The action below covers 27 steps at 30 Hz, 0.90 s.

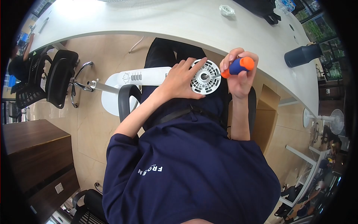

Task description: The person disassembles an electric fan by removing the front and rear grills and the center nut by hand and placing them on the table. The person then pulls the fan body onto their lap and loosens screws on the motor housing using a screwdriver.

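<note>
A round white slotted motor housing [211, 86] rests over my lap, joined to a white body with a row of buttons [147, 76] and a round white base [110, 100]. My left hand [183, 79] grips the housing from its left side, fingers over the rim. My right hand [240, 72] holds a screwdriver [237, 67] with an orange and blue handle. Its shaft points left at the middle of the housing. Whether the tip touches a screw there I cannot tell.
The white table [171, 22] curves ahead, bearing a dark bottle [302, 55], a small wrapped item [227, 10] and a black bag [257, 8]. A cardboard box [265, 115] stands at right, black chairs [61, 78] and a brown cabinet [41, 153] at left. People sit in the background.
</note>
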Motion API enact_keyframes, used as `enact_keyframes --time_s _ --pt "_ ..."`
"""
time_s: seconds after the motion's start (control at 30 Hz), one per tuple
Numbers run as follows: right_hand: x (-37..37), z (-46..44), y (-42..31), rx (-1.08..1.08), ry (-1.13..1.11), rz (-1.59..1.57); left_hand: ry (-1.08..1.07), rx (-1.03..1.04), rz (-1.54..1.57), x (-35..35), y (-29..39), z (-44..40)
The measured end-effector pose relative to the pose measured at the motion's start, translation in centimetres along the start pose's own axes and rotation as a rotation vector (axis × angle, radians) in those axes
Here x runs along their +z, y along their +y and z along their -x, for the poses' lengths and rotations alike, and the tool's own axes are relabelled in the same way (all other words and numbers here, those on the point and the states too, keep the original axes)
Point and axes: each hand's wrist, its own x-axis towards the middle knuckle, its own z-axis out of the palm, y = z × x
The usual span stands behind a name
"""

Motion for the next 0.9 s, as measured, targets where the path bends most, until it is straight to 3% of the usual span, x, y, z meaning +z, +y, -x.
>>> enact_keyframes --time_s 0.2,0.33,0.43,0.5,0.9 --pt "-0.2 0.4 -0.8 0.216 -0.037 0.009 0.01 0.01 -0.004 0.1 -0.1 0.0" --pt "0.7 0.3 -0.9 0.203 0.045 -0.112 0.017 0.017 0.001 0.0 -0.1 0.0" --pt "0.8 -0.1 -1.3 0.14 0.18 0.04 0.023 0.023 -0.001 0.1 -0.2 0.1" --pt "0.1 -0.8 -0.9 -0.086 0.253 -0.008 0.021 0.02 -0.004 0.1 -0.1 0.1" --pt "0.3 -1.6 0.9 -0.178 0.25 0.097 0.02 0.017 -0.01 0.2 -0.2 0.1"
